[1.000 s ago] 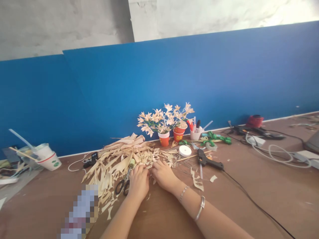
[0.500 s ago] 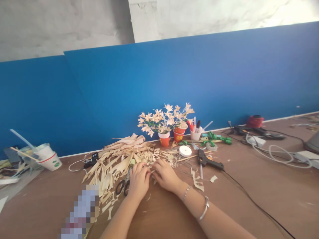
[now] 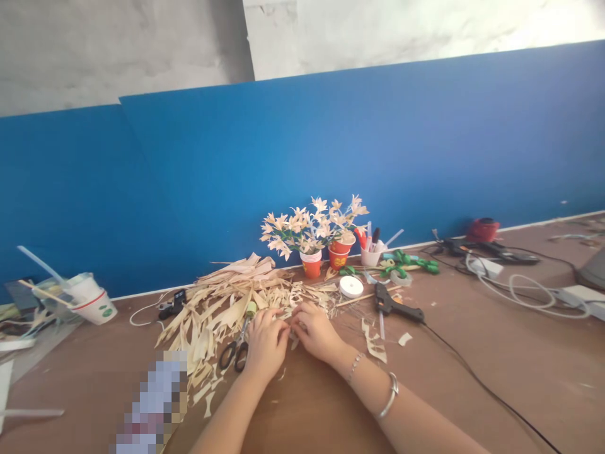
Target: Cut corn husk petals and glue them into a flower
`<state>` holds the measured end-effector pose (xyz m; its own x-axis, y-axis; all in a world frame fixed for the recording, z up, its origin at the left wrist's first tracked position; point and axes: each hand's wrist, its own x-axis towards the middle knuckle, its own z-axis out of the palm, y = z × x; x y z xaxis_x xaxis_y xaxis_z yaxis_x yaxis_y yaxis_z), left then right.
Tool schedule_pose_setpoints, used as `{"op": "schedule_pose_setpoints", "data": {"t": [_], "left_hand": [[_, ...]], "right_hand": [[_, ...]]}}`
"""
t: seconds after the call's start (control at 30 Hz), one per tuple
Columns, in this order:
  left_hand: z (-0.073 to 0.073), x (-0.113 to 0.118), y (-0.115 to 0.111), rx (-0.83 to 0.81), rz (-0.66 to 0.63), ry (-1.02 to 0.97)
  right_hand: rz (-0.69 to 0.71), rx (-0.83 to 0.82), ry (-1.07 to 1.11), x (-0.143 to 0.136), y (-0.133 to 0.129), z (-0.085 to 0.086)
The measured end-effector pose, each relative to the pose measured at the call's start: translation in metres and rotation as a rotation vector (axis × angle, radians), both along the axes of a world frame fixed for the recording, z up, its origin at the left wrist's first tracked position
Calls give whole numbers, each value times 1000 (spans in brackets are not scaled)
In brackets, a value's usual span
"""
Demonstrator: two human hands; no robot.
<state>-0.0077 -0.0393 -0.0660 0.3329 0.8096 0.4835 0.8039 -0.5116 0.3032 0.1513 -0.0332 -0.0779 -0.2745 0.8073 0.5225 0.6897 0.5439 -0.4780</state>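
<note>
Pale husk strips (image 3: 231, 302) in a messy heap, far of the left hand (image 3: 265, 345) and spreading left of it; heap's right end reaches behind the fingers of the right hand (image 3: 316, 331). Both hands sit low over the brown table (image 3: 326, 410), fingers curled inward, fingertips meeting or nearly so. Each looks partly closed, thumb toward index; whether a small piece is pinched between them, cannot tell, fingers hide it. Scissors (image 3: 240, 358) lie just left of the left hand, black handles near, blades pointing far toward a small green roll (image 3: 251, 309) at the heap's edge. Right of the right hand: thin wires (image 3: 352, 316), a cut pale scrap (image 3: 373, 343), then the black glue gun (image 3: 399, 308), cord running to the near right. White round spool (image 3: 351, 287) farther out, left of the gun. Beyond the heap, pale flowers (image 3: 295, 221) stand in a red-and-white cup stack (image 3: 311, 266), with red cups (image 3: 338, 257) just right. Next right, white cup with pens (image 3: 370, 257), then green ribbon (image 3: 406, 257). Far left: tilted white cup (image 3: 97, 307). Far right: white cable (image 3: 529, 302). Pixelated object (image 3: 151, 403) at near left. Blue panel (image 3: 302, 145) along the far side.
</note>
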Motion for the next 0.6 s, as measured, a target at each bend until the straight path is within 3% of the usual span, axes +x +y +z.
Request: {"op": "schedule_pose_setpoints", "data": {"t": [0.6], "left_hand": [[0, 1, -1, -7, 55, -25]], "right_hand": [[36, 11, 43, 1, 0, 0]]}}
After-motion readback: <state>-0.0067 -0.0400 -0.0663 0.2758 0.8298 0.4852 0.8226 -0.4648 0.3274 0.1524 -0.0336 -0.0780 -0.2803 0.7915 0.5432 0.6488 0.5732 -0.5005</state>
